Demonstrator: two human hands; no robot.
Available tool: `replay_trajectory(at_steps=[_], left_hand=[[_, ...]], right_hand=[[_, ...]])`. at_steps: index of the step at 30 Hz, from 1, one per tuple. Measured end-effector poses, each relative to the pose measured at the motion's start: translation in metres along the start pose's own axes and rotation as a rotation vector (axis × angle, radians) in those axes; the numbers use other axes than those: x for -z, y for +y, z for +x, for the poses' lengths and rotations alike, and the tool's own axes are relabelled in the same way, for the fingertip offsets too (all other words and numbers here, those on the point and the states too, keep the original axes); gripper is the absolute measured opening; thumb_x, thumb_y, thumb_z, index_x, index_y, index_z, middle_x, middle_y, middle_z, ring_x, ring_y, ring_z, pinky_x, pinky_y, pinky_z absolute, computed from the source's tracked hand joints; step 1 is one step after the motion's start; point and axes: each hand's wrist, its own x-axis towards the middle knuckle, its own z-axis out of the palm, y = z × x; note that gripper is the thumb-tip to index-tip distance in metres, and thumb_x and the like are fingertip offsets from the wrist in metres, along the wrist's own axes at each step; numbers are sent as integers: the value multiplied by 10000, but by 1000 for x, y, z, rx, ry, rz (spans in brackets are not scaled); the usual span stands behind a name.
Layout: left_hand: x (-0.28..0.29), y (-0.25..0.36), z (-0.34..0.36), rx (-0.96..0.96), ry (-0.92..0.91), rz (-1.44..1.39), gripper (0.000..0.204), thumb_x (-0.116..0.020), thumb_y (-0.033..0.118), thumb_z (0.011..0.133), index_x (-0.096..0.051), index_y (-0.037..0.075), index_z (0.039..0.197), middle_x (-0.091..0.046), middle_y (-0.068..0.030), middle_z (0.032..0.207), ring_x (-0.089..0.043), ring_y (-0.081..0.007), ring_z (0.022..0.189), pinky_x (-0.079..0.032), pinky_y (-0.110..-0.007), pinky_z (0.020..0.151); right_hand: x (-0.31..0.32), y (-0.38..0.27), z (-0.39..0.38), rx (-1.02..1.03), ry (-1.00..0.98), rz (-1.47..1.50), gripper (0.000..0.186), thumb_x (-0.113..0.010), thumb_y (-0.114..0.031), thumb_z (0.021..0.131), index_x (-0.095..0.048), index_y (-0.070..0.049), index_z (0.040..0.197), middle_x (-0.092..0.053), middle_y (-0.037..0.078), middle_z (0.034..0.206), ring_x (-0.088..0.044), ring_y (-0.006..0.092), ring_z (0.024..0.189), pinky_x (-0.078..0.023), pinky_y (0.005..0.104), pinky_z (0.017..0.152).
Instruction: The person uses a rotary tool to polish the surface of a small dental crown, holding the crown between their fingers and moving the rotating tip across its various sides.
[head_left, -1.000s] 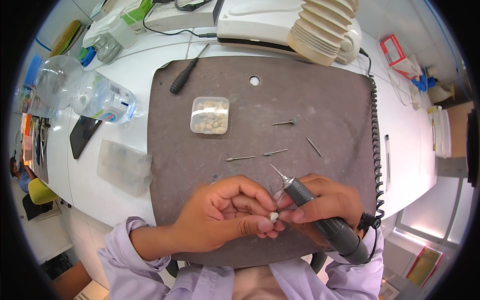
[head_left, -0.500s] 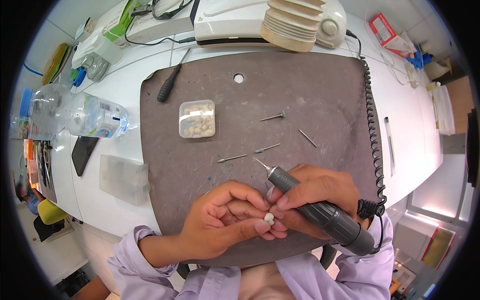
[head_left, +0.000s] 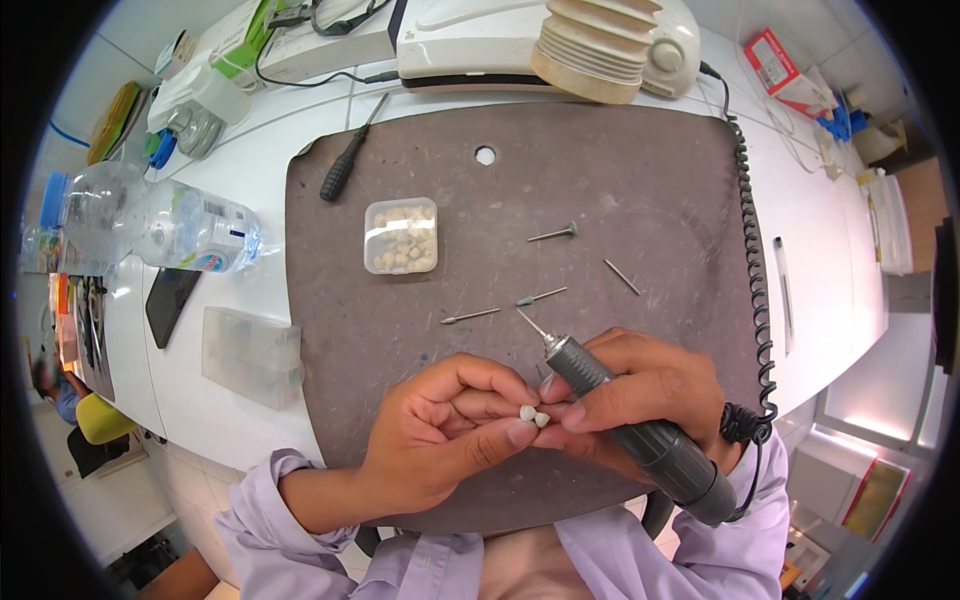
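Low in the middle of the frame, the left hand (head_left: pixel 440 440) pinches a tiny white tooth piece (head_left: pixel 533 415). The right hand (head_left: pixel 640 395) grips a grey rotary tool (head_left: pixel 625 425) over the dark mat (head_left: pixel 620 190).

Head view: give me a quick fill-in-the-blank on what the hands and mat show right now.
The right hand grips a grey rotary ____.
The left hand pinches a small ____ piece at its fingertips.
The clear box of small pieces sits on the dark ____.
The plastic bottle lies on its ____.

Missing: handpiece; white; mat; side
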Motion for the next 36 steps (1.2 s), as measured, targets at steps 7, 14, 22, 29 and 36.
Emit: replay_trajectory(at_steps=[7, 14, 22, 29, 36], left_hand=[[2, -3, 1, -30, -11, -19, 262, -692, -75, 925, -542, -45, 1137, -705, -195, 1164, -715, -223, 1083, -585, -370, 965], [4, -3, 1, -30, -43, 49, 250, -694, -85, 919, -556, -52, 1125, -700, -206, 1170, -719, -254, 1076, -596, -397, 965], [2, 1, 1, -20, -23, 94, 221, -676, -108, 920, -573, -70, 1112, -707, -211, 1142, -718, -247, 1071, -605, -396, 961], [1, 2, 0, -24, -11, 116, 209, -671, -104, 926, -576, -81, 1110, -721, -217, 1082, -733, -262, 1033, -621, -380, 919], [1, 4, 0, 0, -5, 142, 203, -672, -101, 927, -578, -81, 1106, -721, -223, 1075, -735, -270, 1030, -621, -381, 913]], right_hand=[[8, -2, 1, -33, -84, 10, 323, -869, -6, 783, -690, -103, 1035, -732, 142, 1009, -744, 266, 896, -611, 349, 753], [9, -3, 3, -35, -87, 24, 295, -841, 11, 813, -689, -97, 1041, -733, 149, 1016, -741, 267, 898, -601, 352, 760], [7, -3, 1, -37, -54, 14, 296, -843, 9, 813, -690, -103, 1041, -734, 147, 1017, -739, 264, 897, -601, 352, 757], [6, -2, 1, -36, -53, 8, 316, -851, -7, 812, -679, -111, 1056, -736, 145, 1007, -740, 266, 886, -602, 358, 749], [1, -1, 1, -12, 7, 23, 333, -836, 14, 783, -708, -84, 1074, -749, 118, 967, -748, 271, 853, -588, 357, 748]])
